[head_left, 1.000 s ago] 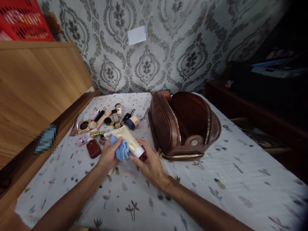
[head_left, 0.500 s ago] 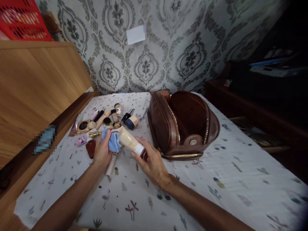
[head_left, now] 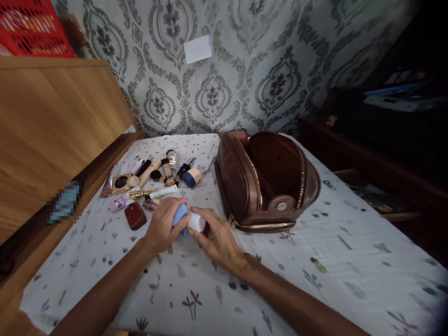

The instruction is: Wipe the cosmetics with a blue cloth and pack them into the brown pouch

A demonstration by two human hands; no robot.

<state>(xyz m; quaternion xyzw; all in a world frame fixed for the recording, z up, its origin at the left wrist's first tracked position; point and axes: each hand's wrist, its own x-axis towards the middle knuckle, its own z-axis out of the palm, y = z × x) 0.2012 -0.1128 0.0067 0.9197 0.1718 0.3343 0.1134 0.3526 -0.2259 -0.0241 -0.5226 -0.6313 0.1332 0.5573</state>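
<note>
My left hand (head_left: 164, 227) is closed round a blue cloth (head_left: 179, 215) and presses it over a cream cosmetic tube, of which only the white cap end (head_left: 196, 222) shows. My right hand (head_left: 219, 239) grips that tube at the cap end, fingers curled about it. Both hands meet low over the patterned bed sheet (head_left: 315, 252), just left of an open brown leather bag (head_left: 268, 179). A dark red compact (head_left: 136, 215) lies left of my left hand.
Several small cosmetics (head_left: 154, 175) lie scattered on the sheet beyond my hands. A wooden headboard (head_left: 52, 126) runs along the left, with a red crate (head_left: 31, 28) above it. Patterned wallpaper (head_left: 245, 70) is behind; dark furniture (head_left: 385, 140) stands at the right.
My left hand with the blue cloth moved right and down onto the tube, now covering most of it. The tube has dropped lower towards the sheet.
</note>
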